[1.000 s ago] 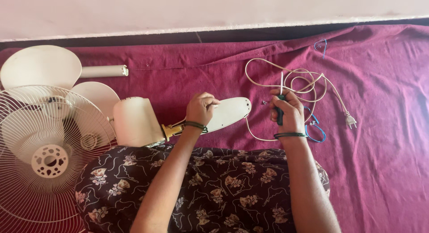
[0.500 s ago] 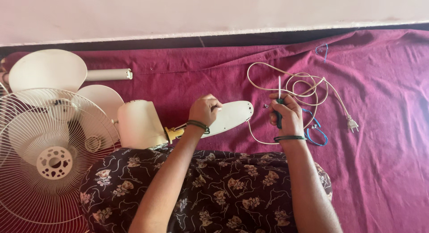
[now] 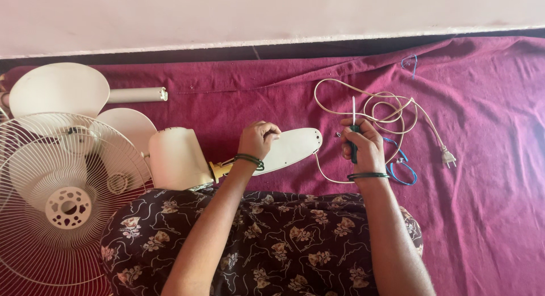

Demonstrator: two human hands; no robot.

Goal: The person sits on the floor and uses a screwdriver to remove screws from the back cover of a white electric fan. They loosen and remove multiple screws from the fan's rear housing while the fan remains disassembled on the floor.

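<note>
My left hand (image 3: 257, 139) rests curled on a cream oval fan base cover (image 3: 292, 145) lying on a maroon cloth (image 3: 482, 176). My right hand (image 3: 361, 144) grips a screwdriver (image 3: 353, 128) with a dark green handle, its metal shaft pointing away from me. A tiny screw (image 3: 338, 134) lies on the cloth between the cover and my right hand. The cover joins a cream motor housing (image 3: 175, 158) through a yellowish neck (image 3: 218, 170).
A cream power cord (image 3: 392, 111) with a plug (image 3: 447, 156) coils beyond my right hand, over blue wire loops (image 3: 402, 168). A wire fan guard (image 3: 57, 194), fan blades (image 3: 59, 91) and a cream tube (image 3: 136, 95) lie at the left. A pale wall runs along the far edge.
The view shifted slightly, then settled. Both hands stay where they were, the right still holding the screwdriver upright and the left on the cover.
</note>
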